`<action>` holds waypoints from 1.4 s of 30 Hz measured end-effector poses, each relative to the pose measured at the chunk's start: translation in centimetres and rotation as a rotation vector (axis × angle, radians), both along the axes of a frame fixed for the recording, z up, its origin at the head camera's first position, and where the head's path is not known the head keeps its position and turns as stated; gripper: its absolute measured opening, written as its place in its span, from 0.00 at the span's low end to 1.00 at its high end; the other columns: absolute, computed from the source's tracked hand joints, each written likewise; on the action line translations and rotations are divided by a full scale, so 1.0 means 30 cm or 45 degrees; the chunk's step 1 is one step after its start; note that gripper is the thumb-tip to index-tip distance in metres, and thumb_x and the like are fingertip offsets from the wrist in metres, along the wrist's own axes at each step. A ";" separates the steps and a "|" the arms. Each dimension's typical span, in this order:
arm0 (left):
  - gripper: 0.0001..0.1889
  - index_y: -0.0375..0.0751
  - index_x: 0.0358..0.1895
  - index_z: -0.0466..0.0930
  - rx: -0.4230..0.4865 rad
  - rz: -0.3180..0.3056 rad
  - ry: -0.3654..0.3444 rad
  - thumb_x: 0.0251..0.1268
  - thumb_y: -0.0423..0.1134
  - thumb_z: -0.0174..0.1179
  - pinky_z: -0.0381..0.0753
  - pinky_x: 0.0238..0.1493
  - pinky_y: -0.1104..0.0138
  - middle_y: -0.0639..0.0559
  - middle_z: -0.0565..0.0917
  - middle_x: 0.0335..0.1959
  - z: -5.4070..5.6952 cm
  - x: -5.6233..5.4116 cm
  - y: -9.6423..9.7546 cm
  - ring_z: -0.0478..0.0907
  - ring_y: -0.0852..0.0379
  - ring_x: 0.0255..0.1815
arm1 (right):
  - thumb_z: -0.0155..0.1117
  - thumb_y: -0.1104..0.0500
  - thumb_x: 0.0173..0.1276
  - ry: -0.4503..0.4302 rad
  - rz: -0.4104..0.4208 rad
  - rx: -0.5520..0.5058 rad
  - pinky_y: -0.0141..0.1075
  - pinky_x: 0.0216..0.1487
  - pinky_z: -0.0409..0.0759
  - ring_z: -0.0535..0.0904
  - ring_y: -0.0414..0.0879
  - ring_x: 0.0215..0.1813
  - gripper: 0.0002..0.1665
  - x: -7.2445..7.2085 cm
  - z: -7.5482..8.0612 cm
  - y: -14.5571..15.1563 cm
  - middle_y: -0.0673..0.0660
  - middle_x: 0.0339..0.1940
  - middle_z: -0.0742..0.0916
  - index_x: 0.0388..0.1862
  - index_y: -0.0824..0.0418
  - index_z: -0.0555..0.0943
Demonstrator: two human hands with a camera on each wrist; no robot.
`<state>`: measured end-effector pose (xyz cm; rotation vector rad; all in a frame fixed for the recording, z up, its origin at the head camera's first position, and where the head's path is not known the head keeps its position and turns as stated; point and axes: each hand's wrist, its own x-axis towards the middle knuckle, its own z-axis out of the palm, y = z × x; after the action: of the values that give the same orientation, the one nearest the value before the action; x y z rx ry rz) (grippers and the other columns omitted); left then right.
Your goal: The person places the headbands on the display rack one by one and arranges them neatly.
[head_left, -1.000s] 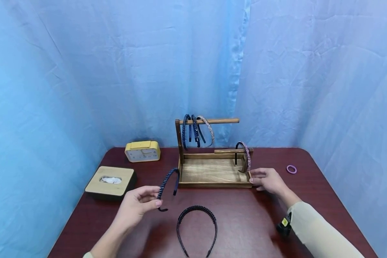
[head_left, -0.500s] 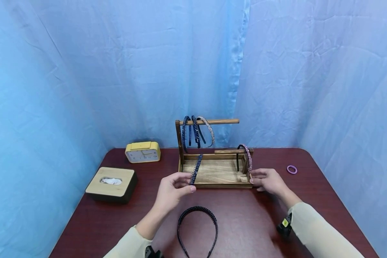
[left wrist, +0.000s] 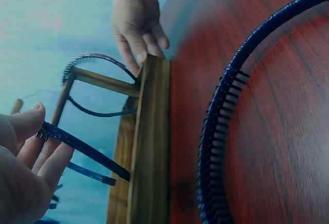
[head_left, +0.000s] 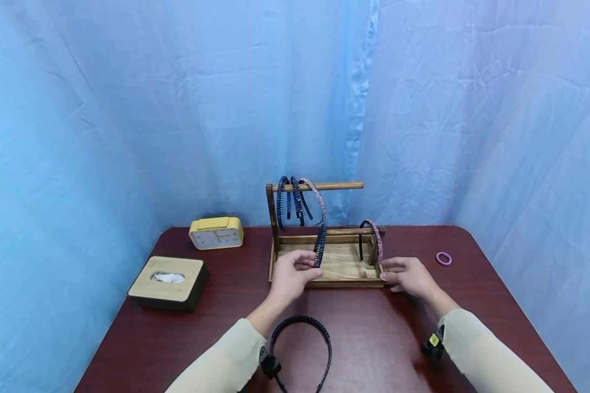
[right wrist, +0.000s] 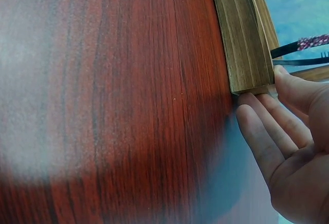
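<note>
My left hand (head_left: 290,279) pinches a dark blue toothed headband (head_left: 320,245) between thumb and fingers, above the tray of a wooden headband stand (head_left: 346,284). In the left wrist view that headband (left wrist: 95,154) slants down toward the tray's front wall. The lower bar (head_left: 345,232) of the stand lies close behind it; I cannot tell whether they touch. A pink glittery headband (head_left: 378,243) hangs at that bar's right end. My right hand (head_left: 410,275) grips the tray's right front corner, its thumb (right wrist: 288,82) on the rim and fingers against the outer side.
On the upper bar (head_left: 346,185) hang two dark blue headbands and a glittery one (head_left: 317,192). A black headband (head_left: 301,318) lies in front of the stand. Left stand a yellow clock (head_left: 217,233) and a tissue box (head_left: 172,273); a purple ring (head_left: 444,258) lies right.
My left hand has carried the headband rightward and farther back, from beside the stand to over its tray, and turned it. My right hand stays on the tray corner.
</note>
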<state>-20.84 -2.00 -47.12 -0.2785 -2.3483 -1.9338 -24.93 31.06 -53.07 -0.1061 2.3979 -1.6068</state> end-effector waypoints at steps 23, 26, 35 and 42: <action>0.16 0.37 0.45 0.87 0.095 0.020 -0.096 0.51 0.27 0.78 0.85 0.41 0.73 0.48 0.88 0.36 -0.074 -0.137 0.323 0.82 0.64 0.33 | 0.69 0.65 0.70 -0.034 -0.030 0.011 0.49 0.39 0.91 0.89 0.56 0.47 0.28 0.005 -0.009 -0.017 0.76 0.57 0.84 0.66 0.75 0.76; 0.15 0.37 0.44 0.87 0.107 0.001 -0.113 0.52 0.27 0.77 0.84 0.40 0.74 0.48 0.87 0.35 -0.079 -0.139 0.346 0.82 0.64 0.33 | 0.69 0.65 0.71 -0.023 -0.026 0.015 0.49 0.39 0.91 0.89 0.56 0.46 0.28 0.003 -0.007 -0.017 0.77 0.57 0.84 0.66 0.75 0.76; 0.15 0.38 0.44 0.85 0.083 -0.030 -0.126 0.54 0.30 0.78 0.85 0.41 0.73 0.50 0.87 0.35 -0.082 -0.136 0.372 0.81 0.65 0.33 | 0.68 0.64 0.72 -0.023 -0.004 0.027 0.50 0.40 0.91 0.89 0.56 0.48 0.28 0.000 0.010 -0.014 0.77 0.57 0.84 0.67 0.77 0.75; 0.20 0.39 0.52 0.86 0.101 -0.090 -0.153 0.55 0.31 0.77 0.86 0.47 0.70 0.46 0.89 0.43 -0.089 -0.124 0.365 0.86 0.56 0.42 | 0.68 0.65 0.71 -0.045 -0.044 0.029 0.49 0.40 0.91 0.89 0.56 0.48 0.28 0.003 0.006 -0.010 0.76 0.58 0.84 0.67 0.75 0.76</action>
<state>-24.57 8.94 -49.79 -0.2490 -2.3565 -2.1274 -24.84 30.78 -52.88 -0.0318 2.4030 -1.5820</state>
